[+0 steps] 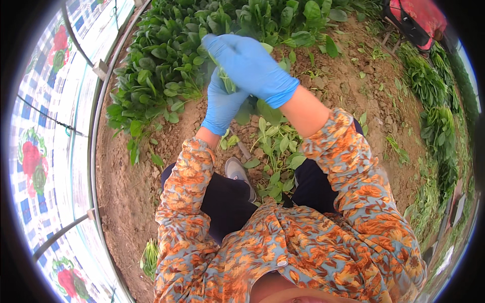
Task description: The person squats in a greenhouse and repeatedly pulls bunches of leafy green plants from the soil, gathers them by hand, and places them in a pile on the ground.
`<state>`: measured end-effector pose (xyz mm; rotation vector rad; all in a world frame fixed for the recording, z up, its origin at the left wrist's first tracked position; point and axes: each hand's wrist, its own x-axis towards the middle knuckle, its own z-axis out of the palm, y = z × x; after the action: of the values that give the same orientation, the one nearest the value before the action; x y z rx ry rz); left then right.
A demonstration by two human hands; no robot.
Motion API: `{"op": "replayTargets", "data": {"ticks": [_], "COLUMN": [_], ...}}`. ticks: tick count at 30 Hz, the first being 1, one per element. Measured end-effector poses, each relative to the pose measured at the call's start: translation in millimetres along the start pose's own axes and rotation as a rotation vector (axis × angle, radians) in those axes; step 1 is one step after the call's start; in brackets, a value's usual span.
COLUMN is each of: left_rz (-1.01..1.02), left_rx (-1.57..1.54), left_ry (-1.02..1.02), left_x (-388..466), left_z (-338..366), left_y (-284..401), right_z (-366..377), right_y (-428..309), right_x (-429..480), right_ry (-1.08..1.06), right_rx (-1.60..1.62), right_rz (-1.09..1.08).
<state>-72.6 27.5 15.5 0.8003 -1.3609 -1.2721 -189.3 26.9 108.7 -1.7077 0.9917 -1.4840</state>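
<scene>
Both of my hands wear blue disposable gloves and are raised together over the soil. My left hand (222,104) is wrapped around a bunch of leafy greens, likely spinach, whose pale stems (227,81) show between the two gloves. Across the top of the same stems lies my right hand (252,68), fingers together and a little blurred. Broad leaves (269,112) of the bunch hang out below my right wrist. Beneath them, loose leaves and thin plants (278,142) lie on the ground between my knees. A slim tool handle (241,147) rests near my shoe.
Dense growing greens (170,64) stand ahead and to the left. Along the right runs a row of bundled greens (439,125). A red and black object (415,22) is at the upper right. Metal pipes (94,151) border a translucent sheet wall on the left. A small bundle (150,257) lies lower left.
</scene>
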Motion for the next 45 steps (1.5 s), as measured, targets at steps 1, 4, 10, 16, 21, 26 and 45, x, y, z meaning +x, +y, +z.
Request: {"op": "replayTargets", "data": {"ticks": [1,4,10,16,21,26,45], "left_rz": [-0.084,-0.309,-0.389,-0.548,-0.551,-0.588,-0.594], "left_rx": [-0.088,-0.272,-0.478,-0.453,-0.226,-0.241,0.019], "left_ry": [-0.033,-0.105,-0.355,-0.407,-0.472,-0.569,-0.49], "left_x": [-3.2,-10.7,-16.1,-15.8,-16.4,-20.5,-20.6], "left_z": [-6.5,-25.2,-45.7,-43.5,-38.0,-27.3,-20.1], "left_y": [2.0,8.5,8.1,3.4,8.0,8.3,16.9], "right_z": [-10.4,-29.3,-48.2,-40.9,-34.7,-38.4,-40.5], "right_y": [1.1,3.9,5.0,6.7,21.4,30.8,35.0], "right_x": [0.6,0.7,-16.3,-29.7,-35.1,-29.4,-48.6], "right_ry": [-0.11,-0.153,-0.131,-0.169,-0.049,0.051,-0.153], "right_rx": [0.151,0.274,0.09,-0.408,-0.7,-0.572,-0.951], "right_rz": [0.136,0.249,0.176,-0.223,-0.399,-0.34,-0.279]}}
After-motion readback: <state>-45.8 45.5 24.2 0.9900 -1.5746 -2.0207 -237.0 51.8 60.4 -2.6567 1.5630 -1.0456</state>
